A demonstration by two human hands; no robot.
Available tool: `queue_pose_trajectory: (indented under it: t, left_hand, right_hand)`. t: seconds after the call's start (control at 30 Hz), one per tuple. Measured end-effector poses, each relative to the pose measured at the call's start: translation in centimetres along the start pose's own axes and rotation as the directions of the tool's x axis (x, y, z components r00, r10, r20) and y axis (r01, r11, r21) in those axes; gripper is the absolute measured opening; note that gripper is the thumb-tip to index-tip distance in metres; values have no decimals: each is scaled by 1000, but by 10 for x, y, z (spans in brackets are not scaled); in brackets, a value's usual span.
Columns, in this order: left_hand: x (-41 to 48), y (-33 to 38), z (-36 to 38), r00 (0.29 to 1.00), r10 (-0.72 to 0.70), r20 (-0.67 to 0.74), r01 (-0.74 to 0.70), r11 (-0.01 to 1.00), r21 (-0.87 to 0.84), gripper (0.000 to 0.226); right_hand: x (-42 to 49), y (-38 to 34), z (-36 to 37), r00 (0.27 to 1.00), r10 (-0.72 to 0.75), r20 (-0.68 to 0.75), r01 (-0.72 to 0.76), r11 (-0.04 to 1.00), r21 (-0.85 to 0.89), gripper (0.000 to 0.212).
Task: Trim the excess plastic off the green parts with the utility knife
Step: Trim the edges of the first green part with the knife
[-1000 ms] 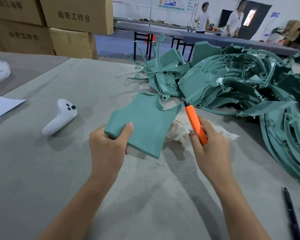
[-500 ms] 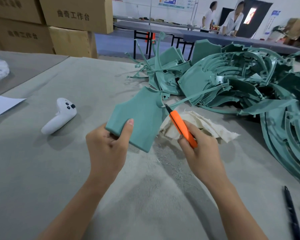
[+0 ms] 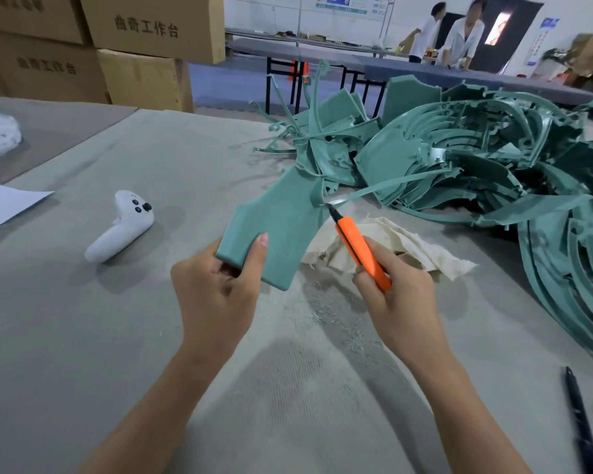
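A white controller (image 3: 119, 227) lies well apart at nine o'clock. The left hand (image 3: 216, 295) holds the flat green part (image 3: 278, 224) above the desk (image 3: 65, 336), thumb and fingers clamped on its near corner. At the part's two o'clock edge the utility knife (image 3: 360, 251) tip meets a thin green strip (image 3: 374, 192). The right hand (image 3: 401, 302) has its fingers wrapped round the orange handle. A slip could gouge that edge or run the blade toward the left thumb. Open desk lies at six o'clock, while the pile of green parts (image 3: 493, 172) crowds two o'clock.
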State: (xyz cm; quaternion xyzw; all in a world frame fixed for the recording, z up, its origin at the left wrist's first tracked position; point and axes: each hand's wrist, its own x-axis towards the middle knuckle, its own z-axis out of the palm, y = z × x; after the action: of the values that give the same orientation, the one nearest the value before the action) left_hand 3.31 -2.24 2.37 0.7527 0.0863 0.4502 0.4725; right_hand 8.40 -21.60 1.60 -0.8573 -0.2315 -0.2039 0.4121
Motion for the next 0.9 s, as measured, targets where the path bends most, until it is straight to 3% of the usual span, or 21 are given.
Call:
queue_pose_trajectory:
  t: [0.23,0.47,0.67,0.9]
  left_hand:
    - [-2,1,2,1000,-10,7,10,1000,-7,50]
    - [-1,0,-1,1000,21,-11,-21,1000,21,52]
    - [-1,0,0,999,30,-12,-29,1000,3,50]
    - [0,0,-1,1000,15,-17,-15,1000,-9,52]
  right_hand:
    - [5,7,-7,995,42,-93,-41,999,14,26]
    - [0,-1,2,1000,-24,8,23,999,32,33]
    - [4,6,-3,996,19,-91,-16,999,30,33]
    - [1,-2,4,999,-40,-30,41,998,44,32]
